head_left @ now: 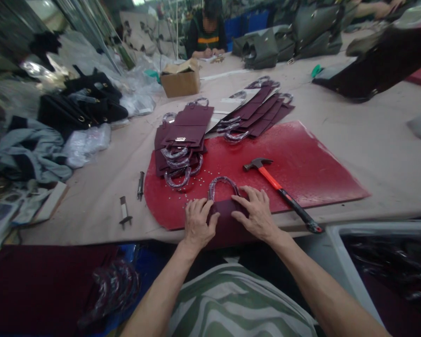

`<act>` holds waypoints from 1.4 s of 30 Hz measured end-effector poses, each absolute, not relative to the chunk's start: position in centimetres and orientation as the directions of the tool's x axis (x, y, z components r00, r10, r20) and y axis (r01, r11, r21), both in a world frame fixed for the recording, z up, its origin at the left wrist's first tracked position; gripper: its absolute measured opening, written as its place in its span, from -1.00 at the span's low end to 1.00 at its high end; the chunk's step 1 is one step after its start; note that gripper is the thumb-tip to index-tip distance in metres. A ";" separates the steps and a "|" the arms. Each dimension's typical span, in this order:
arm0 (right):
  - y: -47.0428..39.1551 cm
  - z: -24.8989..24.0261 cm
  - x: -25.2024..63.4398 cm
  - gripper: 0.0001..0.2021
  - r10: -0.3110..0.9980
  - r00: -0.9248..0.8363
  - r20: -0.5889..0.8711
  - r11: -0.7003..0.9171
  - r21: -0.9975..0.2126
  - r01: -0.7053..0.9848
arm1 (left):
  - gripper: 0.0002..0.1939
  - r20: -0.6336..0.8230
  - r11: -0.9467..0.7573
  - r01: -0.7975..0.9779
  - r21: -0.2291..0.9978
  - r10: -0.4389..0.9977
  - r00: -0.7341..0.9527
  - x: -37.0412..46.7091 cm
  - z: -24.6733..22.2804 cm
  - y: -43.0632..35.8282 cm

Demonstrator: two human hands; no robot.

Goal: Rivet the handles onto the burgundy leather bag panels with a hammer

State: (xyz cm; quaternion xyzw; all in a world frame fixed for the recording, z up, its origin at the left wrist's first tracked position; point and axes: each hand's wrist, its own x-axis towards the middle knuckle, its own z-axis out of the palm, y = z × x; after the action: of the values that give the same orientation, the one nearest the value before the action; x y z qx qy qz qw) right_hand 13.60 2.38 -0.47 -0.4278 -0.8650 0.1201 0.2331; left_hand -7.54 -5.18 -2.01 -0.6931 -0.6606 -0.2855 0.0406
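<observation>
A maroon bag panel (226, 220) lies over the near edge of the red board (315, 164), its plastic-wrapped handle (222, 179) pointing away from me. My left hand (199, 222) grips the panel's left side near the handle's base, thumb and fingers closing on the edge. On the right side, my right hand (254, 210) rests on the panel by the other handle end, its fingers spread. A claw hammer (279, 187) with an orange and black handle lies on the board, right of my right hand. Tiny rivets (189, 182) are scattered beyond my left hand.
Stacked maroon panels with wrapped handles (189, 124) stand at the board's far left, others (257, 110) behind. Two small tools (124, 210) lie left. A cardboard box (180, 78), black bags (82, 100) and a seated person (206, 32) are farther off. A grey bin (351, 262) is at right.
</observation>
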 end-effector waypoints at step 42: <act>3.2 -3.4 12.7 -0.54 0.699 -0.552 0.455 0.693 -0.239 0.680 | -0.75 0.385 -0.030 0.847 0.531 0.899 -0.210 -11.2 2.6 -6.0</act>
State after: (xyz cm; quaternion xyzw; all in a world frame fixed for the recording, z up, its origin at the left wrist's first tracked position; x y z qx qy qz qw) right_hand 12.70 3.18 -3.37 -0.3916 -0.8807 0.0174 0.2660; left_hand -11.24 -6.03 2.56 -0.6273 -0.6956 -0.3483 -0.0374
